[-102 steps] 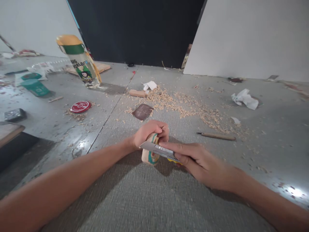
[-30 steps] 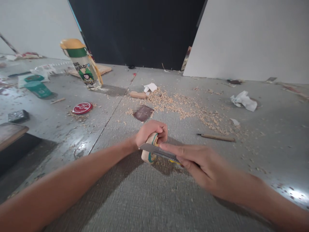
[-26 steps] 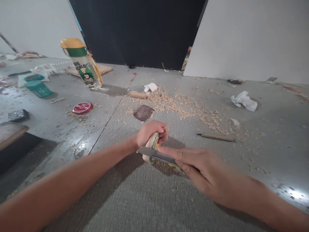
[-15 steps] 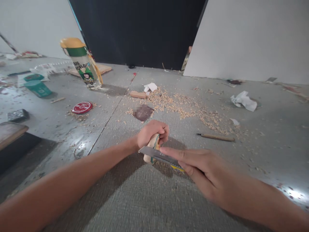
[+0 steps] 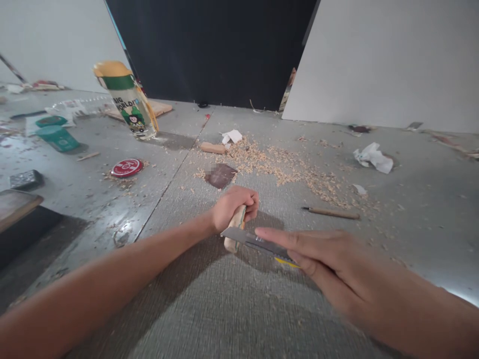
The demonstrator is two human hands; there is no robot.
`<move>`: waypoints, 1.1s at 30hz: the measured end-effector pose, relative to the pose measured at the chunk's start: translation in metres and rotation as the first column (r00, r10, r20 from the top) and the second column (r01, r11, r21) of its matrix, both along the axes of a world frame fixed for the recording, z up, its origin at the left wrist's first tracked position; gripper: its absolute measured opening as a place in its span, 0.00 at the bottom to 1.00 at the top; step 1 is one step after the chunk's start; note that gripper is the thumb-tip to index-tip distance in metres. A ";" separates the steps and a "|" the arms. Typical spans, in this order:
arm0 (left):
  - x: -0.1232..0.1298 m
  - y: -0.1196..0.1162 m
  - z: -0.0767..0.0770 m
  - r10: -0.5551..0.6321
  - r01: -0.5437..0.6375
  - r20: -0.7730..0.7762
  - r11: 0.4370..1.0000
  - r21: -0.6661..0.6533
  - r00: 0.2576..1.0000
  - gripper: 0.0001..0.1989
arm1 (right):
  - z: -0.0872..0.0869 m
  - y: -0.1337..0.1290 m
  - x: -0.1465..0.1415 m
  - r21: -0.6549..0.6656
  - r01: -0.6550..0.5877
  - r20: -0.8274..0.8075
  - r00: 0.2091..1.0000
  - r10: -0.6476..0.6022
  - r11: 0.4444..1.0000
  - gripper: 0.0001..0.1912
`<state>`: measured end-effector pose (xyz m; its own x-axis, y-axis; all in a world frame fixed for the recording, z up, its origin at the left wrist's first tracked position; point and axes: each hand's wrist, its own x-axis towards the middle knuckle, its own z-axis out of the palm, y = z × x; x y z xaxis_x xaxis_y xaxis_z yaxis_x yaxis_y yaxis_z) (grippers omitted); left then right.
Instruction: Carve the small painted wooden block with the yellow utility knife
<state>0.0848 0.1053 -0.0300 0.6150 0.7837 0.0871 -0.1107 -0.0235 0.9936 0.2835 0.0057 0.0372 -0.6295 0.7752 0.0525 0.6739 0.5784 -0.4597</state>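
Note:
My left hand point(image 5: 235, 205) is closed around the upper end of a small pale wooden piece point(image 5: 232, 243) marked with a green line. My right hand point(image 5: 318, 254) grips a utility knife point(image 5: 258, 242) with a grey blade and a bit of yellow on its handle. The index finger lies stretched along the top of the knife. The blade's tip end lies across the wooden piece, just below my left fingers. Beyond my left hand a dark brown patch point(image 5: 220, 175) lies on the grey surface, beside scattered wood shavings point(image 5: 292, 167).
A carving tool point(image 5: 331, 213) lies to the right, with crumpled tissue point(image 5: 374, 157) behind it. Farther left stand a bottle point(image 5: 129, 102) and a teal cup point(image 5: 59, 138), near a red round lid point(image 5: 127, 168). A small wooden block point(image 5: 213, 148) lies by the shavings.
My right hand and the knife have shifted a little to the right, so less of the blade overlaps the wooden piece. My left hand keeps its hold. The view has moved slightly.

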 end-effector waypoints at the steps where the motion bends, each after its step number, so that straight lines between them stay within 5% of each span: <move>1: 0.000 0.000 0.001 0.003 -0.003 -0.011 1.000 0.001 1.000 0.10 | -0.001 0.001 -0.001 0.003 0.000 -0.001 1.000 0.000 1.000 0.30; 16: 0.000 -0.001 -0.003 0.049 -0.049 0.002 0.998 0.035 0.999 0.11 | 0.004 -0.002 0.011 -0.169 -0.080 0.065 0.994 0.092 0.982 0.27; 25: 0.002 0.000 -0.001 0.079 -0.077 -0.077 0.997 0.032 0.994 0.11 | 0.002 0.007 -0.001 -0.022 0.005 0.013 1.000 -0.004 1.000 0.29; 33: 0.003 -0.004 0.002 0.092 -0.089 -0.124 0.996 0.031 0.988 0.11 | -0.001 0.007 -0.003 -0.046 -0.011 0.000 1.000 0.011 0.999 0.29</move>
<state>0.0880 0.1015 -0.0278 0.5491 0.8350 0.0343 0.0180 -0.0529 0.9984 0.2806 0.0128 0.0367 -0.6380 0.7698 0.0162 0.6679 0.5638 -0.4857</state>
